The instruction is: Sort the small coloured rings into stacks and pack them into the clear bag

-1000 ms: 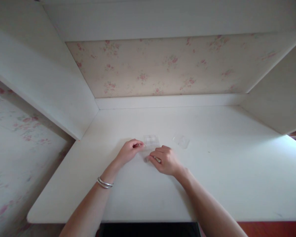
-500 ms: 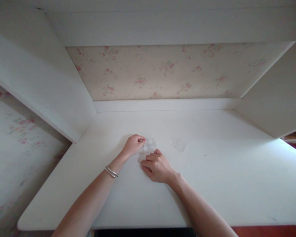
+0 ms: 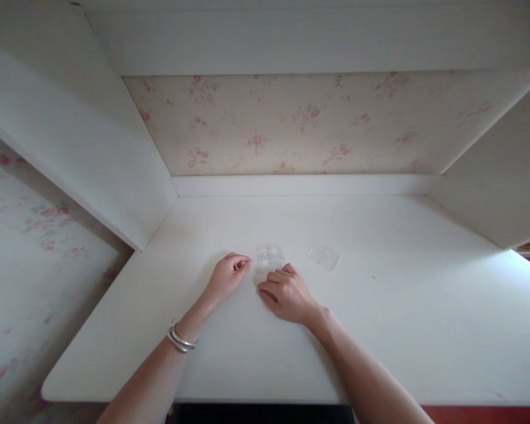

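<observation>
The clear plastic case (image 3: 270, 254) lies flat just below the centre of the frame, on a white desktop (image 3: 406, 330) that fills most of the lower half and ends in a rounded corner at lower left. A low white strip (image 3: 309, 185) runs along the desk's back edge; above it, across the upper middle, stretches floral wallpaper (image 3: 291, 123), topped by a white board (image 3: 309, 41). A white side panel (image 3: 83, 129) slants through the upper left and another closes off the right, with more floral wallpaper showing at lower left. Right of the case lies a second clear piece (image 3: 329, 258), and further right is a small dark speck (image 3: 373, 277). The left hand (image 3: 226, 277), silver bangles (image 3: 182, 341) at its wrist, is just left of the case, thumb and fingertips drawn close together; whether anything is pinched there I cannot tell. The right hand (image 3: 288, 294) is curled over the case's near right part, hiding that corner, and its own fingers conceal whatever it might grip. Transparent plastic on white leaves the case's inner divisions and the second piece's outline faint. Both forearms are cut off by the bottom edge, as are a black shape (image 3: 265, 414) between them and a reddish surface (image 3: 490, 415) at lower right.
</observation>
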`<state>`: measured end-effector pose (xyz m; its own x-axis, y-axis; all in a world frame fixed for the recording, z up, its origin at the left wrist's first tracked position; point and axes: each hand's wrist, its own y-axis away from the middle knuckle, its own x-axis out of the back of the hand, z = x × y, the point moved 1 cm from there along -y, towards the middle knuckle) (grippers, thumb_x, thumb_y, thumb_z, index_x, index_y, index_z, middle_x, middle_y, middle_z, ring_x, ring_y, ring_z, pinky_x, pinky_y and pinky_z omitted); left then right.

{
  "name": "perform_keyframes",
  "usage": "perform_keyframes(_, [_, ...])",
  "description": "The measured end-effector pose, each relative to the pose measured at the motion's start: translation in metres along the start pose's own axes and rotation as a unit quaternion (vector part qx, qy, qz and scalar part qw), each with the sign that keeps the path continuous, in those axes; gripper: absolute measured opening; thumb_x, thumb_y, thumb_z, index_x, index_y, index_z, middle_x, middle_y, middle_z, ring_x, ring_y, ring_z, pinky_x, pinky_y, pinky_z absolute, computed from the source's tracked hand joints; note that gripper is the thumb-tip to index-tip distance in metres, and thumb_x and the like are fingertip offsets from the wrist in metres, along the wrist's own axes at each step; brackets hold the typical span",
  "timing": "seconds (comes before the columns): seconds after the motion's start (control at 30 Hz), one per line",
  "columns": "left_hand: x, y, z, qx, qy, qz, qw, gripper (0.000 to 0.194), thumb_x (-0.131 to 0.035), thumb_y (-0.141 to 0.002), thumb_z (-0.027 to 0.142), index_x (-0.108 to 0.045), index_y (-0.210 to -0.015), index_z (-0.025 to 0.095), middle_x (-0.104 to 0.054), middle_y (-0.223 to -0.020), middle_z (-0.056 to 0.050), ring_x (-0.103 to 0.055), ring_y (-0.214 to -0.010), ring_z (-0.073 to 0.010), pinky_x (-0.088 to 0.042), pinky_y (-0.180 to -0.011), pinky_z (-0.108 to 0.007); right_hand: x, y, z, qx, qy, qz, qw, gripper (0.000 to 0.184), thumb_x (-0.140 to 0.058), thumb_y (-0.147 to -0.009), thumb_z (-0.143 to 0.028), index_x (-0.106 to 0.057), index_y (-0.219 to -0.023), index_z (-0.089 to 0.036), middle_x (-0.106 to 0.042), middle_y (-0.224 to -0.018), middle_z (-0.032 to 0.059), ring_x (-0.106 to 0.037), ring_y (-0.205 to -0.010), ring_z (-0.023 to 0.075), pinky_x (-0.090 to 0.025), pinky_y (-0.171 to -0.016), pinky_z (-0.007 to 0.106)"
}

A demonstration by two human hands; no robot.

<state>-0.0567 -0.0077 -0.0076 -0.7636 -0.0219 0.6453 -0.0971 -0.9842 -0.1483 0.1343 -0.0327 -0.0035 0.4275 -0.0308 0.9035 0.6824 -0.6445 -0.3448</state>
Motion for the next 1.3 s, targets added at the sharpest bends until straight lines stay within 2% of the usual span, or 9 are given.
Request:
perform_keyframes(0.13, [0.0,0.009,-0.002,-0.007,0.014,0.008,1.0,0.025,-0.049,-0.085,0.033,-0.068,-0.09,0.018,-0.065,-0.084,-0.004,-0.057,-0.072,-0.0135,-0.045,-0.069,-0.025,-0.002,-0.001,0.001,0.003,-0.01,0.002,1.0,0.021,-0.047,-0.088,-0.022,-0.067,-0.081,-0.021,-0.061,-0.069,0.0014,-0.052,-0.069,0.0132,-0.03,-0.074,0.031])
perform_keyframes(0.37, [0.002,0.008,0.0,-0.022,0.024,0.005,0.999,0.024,-0.049,-0.086,0.033,-0.068,-0.089,0.018,-0.063,-0.083,-0.004,-0.056,-0.073,-0.0133,-0.044,-0.069,-0.025,0.0,-0.002,0.003,-0.022,-0.051,0.012,0.998,0.024,-0.044,-0.09,-0.023,-0.067,-0.086,-0.022,-0.061,-0.072,0.0023,-0.054,-0.072,0.0135,-0.033,-0.077,0.03])
perform_keyframes(0.57, [0.002,0.016,0.008,-0.06,0.01,-0.063,0.996,0.022,-0.049,-0.086,0.029,-0.068,-0.089,0.019,-0.06,-0.082,-0.003,-0.055,-0.071,-0.0123,-0.044,-0.066,-0.023,0.0,-0.003,0.01,-0.089,-0.098,0.063,0.989,0.027,-0.042,-0.092,-0.03,-0.067,-0.086,-0.022,-0.061,-0.071,0.0019,-0.054,-0.067,0.0124,-0.035,-0.074,0.029])
perform_keyframes(0.8, [-0.001,0.025,0.017,-0.127,-0.043,-0.151,0.979,0.019,-0.052,-0.084,0.028,-0.069,-0.091,0.022,-0.061,-0.09,-0.003,-0.058,-0.076,-0.0133,-0.046,-0.074,-0.024,-0.005,-0.006,0.022,-0.2,-0.167,0.144,0.955,0.026,-0.046,-0.091,-0.035,-0.067,-0.088,-0.022,-0.062,-0.076,0.0025,-0.055,-0.069,0.0134,-0.04,-0.066,0.026])
perform_keyframes(1.07, [-0.005,0.027,0.016,-0.124,-0.073,-0.156,0.977,0.02,-0.052,-0.085,0.028,-0.071,-0.089,0.026,-0.062,-0.089,-0.001,-0.057,-0.075,-0.0124,-0.045,-0.073,-0.024,-0.006,-0.012,0.033,-0.224,-0.124,0.175,0.951,0.026,-0.045,-0.091,-0.036,-0.068,-0.09,-0.022,-0.061,-0.078,0.003,-0.055,-0.072,0.0138,-0.041,-0.066,0.026])
perform_keyframes(1.17, [-0.005,0.026,0.016,-0.119,-0.057,-0.151,0.98,0.019,-0.052,-0.085,0.028,-0.071,-0.088,0.025,-0.062,-0.088,-0.001,-0.057,-0.073,-0.012,-0.045,-0.072,-0.023,-0.007,-0.02,0.037,-0.224,-0.097,0.182,0.953,0.026,-0.046,-0.09,-0.037,-0.068,-0.091,-0.023,-0.061,-0.079,0.0028,-0.055,-0.073,0.0141,-0.04,-0.072,0.029])
perform_keyframes(1.3, [-0.005,0.023,0.014,-0.105,-0.016,-0.149,0.983,0.019,-0.055,-0.084,0.03,-0.072,-0.087,0.023,-0.062,-0.087,-0.002,-0.058,-0.075,-0.0131,-0.045,-0.073,-0.024,-0.011,-0.029,0.043,-0.231,-0.075,0.161,0.957,0.024,-0.049,-0.089,-0.038,-0.07,-0.094,-0.027,-0.06,-0.081,0.0025,-0.056,-0.075,0.0147,-0.04,-0.073,0.03])
